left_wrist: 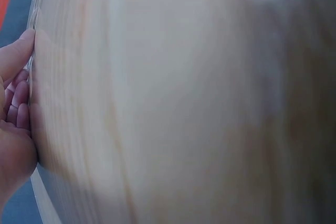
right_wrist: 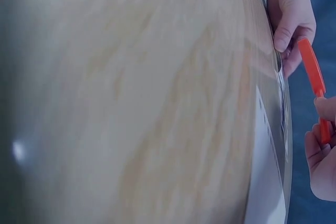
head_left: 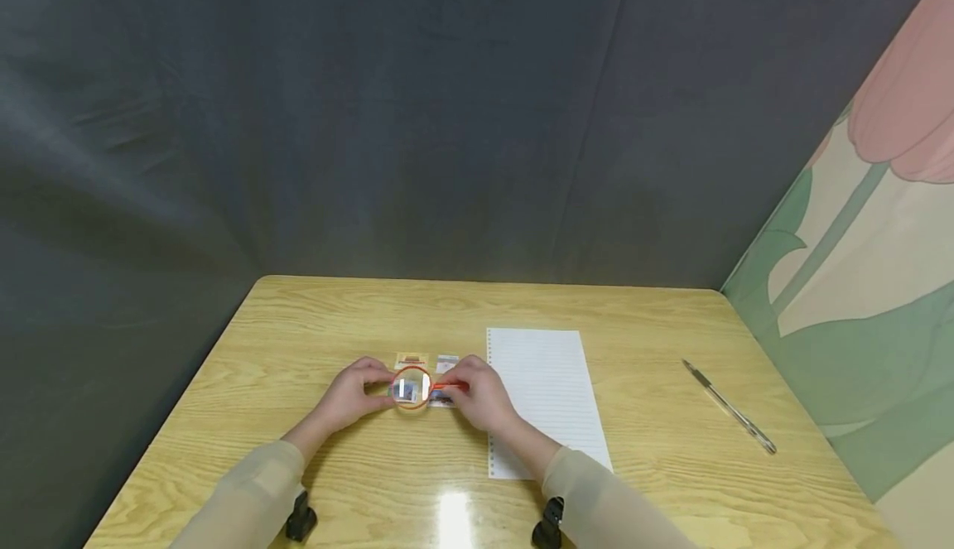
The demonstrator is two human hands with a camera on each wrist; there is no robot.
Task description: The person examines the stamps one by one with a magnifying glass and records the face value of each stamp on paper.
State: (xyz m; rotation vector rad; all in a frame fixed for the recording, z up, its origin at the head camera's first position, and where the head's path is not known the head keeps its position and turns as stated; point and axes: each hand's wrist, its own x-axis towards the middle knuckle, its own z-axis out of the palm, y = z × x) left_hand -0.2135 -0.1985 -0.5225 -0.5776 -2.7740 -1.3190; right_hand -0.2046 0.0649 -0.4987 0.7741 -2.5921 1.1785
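Observation:
A magnifying glass with an orange rim hovers low over the wooden table. My right hand pinches its orange handle, which the right wrist view also shows as an orange handle in the fingers of my right hand. My left hand has its fingers curled at the lens's left edge and pinches a small printed card lying under the glass. The left wrist view shows only my left hand against blurred wood.
Two more small cards lie just beyond the lens. A lined white sheet lies right of my hands and a pen farther right. Dark cloth backs the table, and a patterned wall stands on the right.

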